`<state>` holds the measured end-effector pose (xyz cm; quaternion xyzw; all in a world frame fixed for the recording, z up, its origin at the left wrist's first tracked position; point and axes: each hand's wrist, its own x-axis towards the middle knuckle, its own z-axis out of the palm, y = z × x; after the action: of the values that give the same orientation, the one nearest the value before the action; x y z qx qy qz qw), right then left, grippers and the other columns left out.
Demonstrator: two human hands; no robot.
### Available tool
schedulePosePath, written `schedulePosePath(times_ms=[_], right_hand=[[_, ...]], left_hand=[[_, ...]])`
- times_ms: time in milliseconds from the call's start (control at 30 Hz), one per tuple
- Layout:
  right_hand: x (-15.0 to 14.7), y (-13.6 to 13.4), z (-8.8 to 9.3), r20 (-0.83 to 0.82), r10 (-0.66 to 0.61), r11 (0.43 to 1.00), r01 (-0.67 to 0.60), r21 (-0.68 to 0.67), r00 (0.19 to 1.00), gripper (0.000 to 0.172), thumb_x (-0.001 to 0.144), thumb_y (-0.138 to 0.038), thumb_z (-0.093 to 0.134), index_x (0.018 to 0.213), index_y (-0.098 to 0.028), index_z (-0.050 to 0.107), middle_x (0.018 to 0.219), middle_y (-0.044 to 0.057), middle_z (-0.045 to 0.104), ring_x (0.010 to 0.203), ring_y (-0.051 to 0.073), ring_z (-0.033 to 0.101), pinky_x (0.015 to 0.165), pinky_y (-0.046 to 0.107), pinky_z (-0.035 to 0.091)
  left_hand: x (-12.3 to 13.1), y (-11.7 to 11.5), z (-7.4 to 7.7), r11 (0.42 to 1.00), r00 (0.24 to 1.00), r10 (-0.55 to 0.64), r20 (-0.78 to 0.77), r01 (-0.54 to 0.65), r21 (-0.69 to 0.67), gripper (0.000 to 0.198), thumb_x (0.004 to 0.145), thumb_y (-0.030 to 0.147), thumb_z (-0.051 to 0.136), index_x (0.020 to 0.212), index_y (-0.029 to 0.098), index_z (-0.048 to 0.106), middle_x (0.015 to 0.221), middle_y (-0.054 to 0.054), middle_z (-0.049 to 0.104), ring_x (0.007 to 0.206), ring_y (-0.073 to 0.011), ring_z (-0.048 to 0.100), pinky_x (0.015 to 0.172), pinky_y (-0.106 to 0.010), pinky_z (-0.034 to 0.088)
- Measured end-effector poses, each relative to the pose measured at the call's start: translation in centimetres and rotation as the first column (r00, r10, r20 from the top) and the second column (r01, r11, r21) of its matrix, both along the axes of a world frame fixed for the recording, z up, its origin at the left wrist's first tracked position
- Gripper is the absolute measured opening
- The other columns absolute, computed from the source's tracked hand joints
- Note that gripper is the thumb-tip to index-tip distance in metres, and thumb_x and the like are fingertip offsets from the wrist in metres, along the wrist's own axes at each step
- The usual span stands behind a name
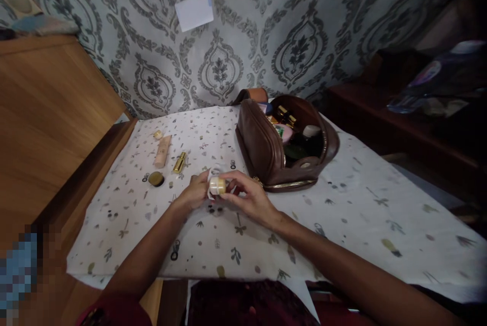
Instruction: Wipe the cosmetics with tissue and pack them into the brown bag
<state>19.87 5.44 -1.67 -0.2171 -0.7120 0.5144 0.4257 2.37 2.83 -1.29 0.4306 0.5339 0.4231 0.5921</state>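
At 10 o'clock from the sm. jar (218, 186), far L: smooth wooden cabinet (57, 97), lt. brown grain. On the table (198, 255), cov'd in white printed cloth, at 9: round olive-gold disc (155, 178), dk. edge. At 10, from L: tiny pale-yellow pot (158, 134), matte peach tube (163, 152) lying flat, slim shiny gold bottle (179, 162).

L hand (195, 193), at jar's 9, folded on a crumpled white piece (209, 194), tissue-like. Jar itself: btw both hands, above the cloth; short cylinder, whitish body w/ yellow-gold end, bit blurred. R hand (249, 199) at 3: narrow pinch, thumb + fingertip on that yellow end.

At 2: brown bag (258, 148), smooth, leather-look, rounded, gold-toothed zip, top gaping, gold tubes (286, 115) & a pink pc. (284, 133) inside. Farther out at 2: see-through purplish bottle (429, 79), white cap, by a dk. red-brown shelf (353, 100).
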Motion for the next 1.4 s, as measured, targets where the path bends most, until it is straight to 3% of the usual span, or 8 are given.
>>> schedulePosePath(times_ms=[200, 467, 633, 767, 867, 967, 1267, 1400], right_hand=[[0.0, 0.5, -0.5, 0.017, -0.121, 0.993, 0.121, 0.000, 0.993, 0.028, 0.081, -0.029, 0.071, 0.108, -0.026, 0.066, 0.093, 0.003, 0.063, 0.072, 0.017, 0.057, 0.062, 0.028, 0.044], [0.4, 0.6, -0.3, 0.036, -0.224, 0.965, 0.216, 0.149, 0.974, 0.025, 0.086, -0.027, 0.065, 0.111, -0.026, 0.064, 0.098, 0.005, 0.058, 0.071, 0.016, 0.055, 0.064, 0.031, 0.047], [0.3, 1.1, -1.4, 0.171, -0.201, 0.957, 0.157, 0.242, 0.964, 0.032, 0.086, -0.026, 0.062, 0.117, -0.027, 0.066, 0.102, 0.007, 0.058, 0.070, 0.018, 0.055, 0.066, 0.034, 0.049], [0.0, 1.4, -2.4, 0.360, -0.220, 0.934, 0.090, 0.345, 0.906, 0.034, 0.086, -0.025, 0.057, 0.119, -0.026, 0.067, 0.106, 0.008, 0.058, 0.069, 0.017, 0.056, 0.067, 0.036, 0.050], [-0.2, 1.5, -2.7, 0.458, -0.219, 0.928, 0.039, 0.370, 0.861, 0.037, 0.088, -0.024, 0.054, 0.123, -0.024, 0.064, 0.109, 0.009, 0.059, 0.069, 0.017, 0.058, 0.067, 0.036, 0.052], [-0.2, 1.5, -2.6, 0.498, -0.229, 0.923, 0.024, 0.384, 0.837, 0.037, 0.090, -0.026, 0.052, 0.126, -0.021, 0.061, 0.109, 0.010, 0.059, 0.072, 0.018, 0.061, 0.070, 0.036, 0.054], [-0.1, 1.2, -2.4, 0.401, -0.299, 0.884, 0.093, 0.459, 0.866, 0.038, 0.090, -0.026, 0.053, 0.128, -0.021, 0.057, 0.117, 0.011, 0.058, 0.064, 0.015, 0.060, 0.066, 0.034, 0.056], [0.1, 0.5, -1.3, 0.255, -0.269, 0.887, 0.136, 0.441, 0.929, 0.028, 0.092, -0.026, 0.052, 0.117, -0.021, 0.063, 0.109, 0.010, 0.062, 0.067, 0.015, 0.059, 0.066, 0.031, 0.054]], left_hand=[[0.0, -0.4, 1.5, 0.962, 0.964, -0.264, -0.017, 0.262, -0.084, 0.049, 0.064, 0.046, 0.080, 0.098, 0.014, 0.065, 0.062, 0.001, 0.061, 0.045, -0.0116, 0.057, 0.036, -0.018, 0.035], [-2.6, -1.3, 3.0, 0.964, 0.970, -0.242, -0.033, 0.237, -0.118, 0.047, 0.063, 0.053, 0.082, 0.080, 0.013, 0.065, 0.056, 0.000, 0.060, 0.041, -0.0094, 0.050, 0.039, -0.021, 0.037], [-6.3, -1.4, 5.5, 0.975, 0.972, 0.159, -0.171, -0.127, 0.185, 0.040, 0.071, 0.050, 0.075, 0.085, 0.015, 0.064, 0.069, -0.003, 0.064, 0.056, -0.0134, 0.057, 0.049, -0.023, 0.044], [-11.6, -2.3, 6.6, 0.833, 0.664, 0.532, -0.526, -0.296, 0.468, 0.030, 0.080, 0.046, 0.059, 0.083, 0.016, 0.058, 0.071, 0.000, 0.058, 0.063, -0.0146, 0.054, 0.056, -0.024, 0.043], [-14.6, -3.4, 6.3, 0.930, 0.298, 0.364, -0.883, -0.163, 0.328, 0.028, 0.087, 0.041, 0.045, 0.087, 0.017, 0.057, 0.087, -0.005, 0.063, 0.085, -0.0215, 0.060, 0.074, -0.030, 0.048], [-15.5, -4.0, 5.2, 0.986, 0.146, 0.108, -0.983, -0.140, 0.088, 0.028, 0.088, 0.039, 0.045, 0.099, 0.017, 0.060, 0.108, -0.010, 0.065, 0.104, -0.0272, 0.060, 0.089, -0.036, 0.047], [-14.3, -3.2, 4.7, 0.994, 0.209, 0.031, -0.977, -0.112, 0.008, 0.043, 0.080, 0.023, 0.057, 0.122, 0.015, 0.057, 0.120, -0.013, 0.066, 0.113, -0.0313, 0.059, 0.097, -0.041, 0.045], [-11.9, -2.9, 5.7, 0.981, 0.556, 0.156, -0.816, 0.010, 0.194, 0.042, 0.086, 0.042, 0.059, 0.118, 0.015, 0.059, 0.111, -0.008, 0.069, 0.102, -0.0250, 0.064, 0.089, -0.035, 0.051]])
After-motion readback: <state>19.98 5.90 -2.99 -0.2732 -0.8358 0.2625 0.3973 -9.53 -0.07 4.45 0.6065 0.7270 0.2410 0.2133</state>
